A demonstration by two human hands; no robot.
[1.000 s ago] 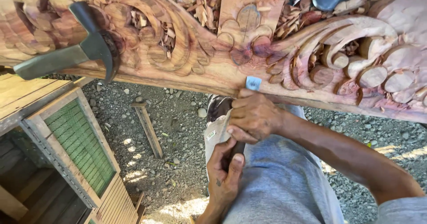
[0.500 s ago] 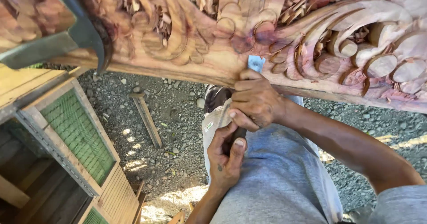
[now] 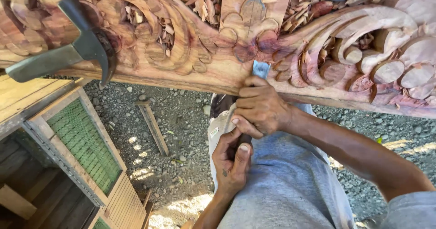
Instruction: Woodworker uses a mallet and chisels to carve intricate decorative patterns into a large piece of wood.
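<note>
- Nearest the viewer, the left hand (image 3: 232,158) wraps its fingers tightly round the lower end of the chisel handle (image 3: 244,140), thumb laid up along it.
- Just above those fingers, the right hand (image 3: 260,107) closes round the upper shaft of the same tool, knuckles touching the lower edge of the carved wooden panel (image 3: 218,70).
- Beyond the right fingertips, the chisel blade (image 3: 260,69) stands upright, its edge set against the reddish wood below a flower motif (image 3: 251,16).
- Far to the left of both hands, a hammer (image 3: 68,52) lies on the panel, head over its edge.
- Beneath the fingers, gravel ground (image 3: 181,133) shows, with a green-meshed wooden frame (image 3: 81,142) to the left.
</note>
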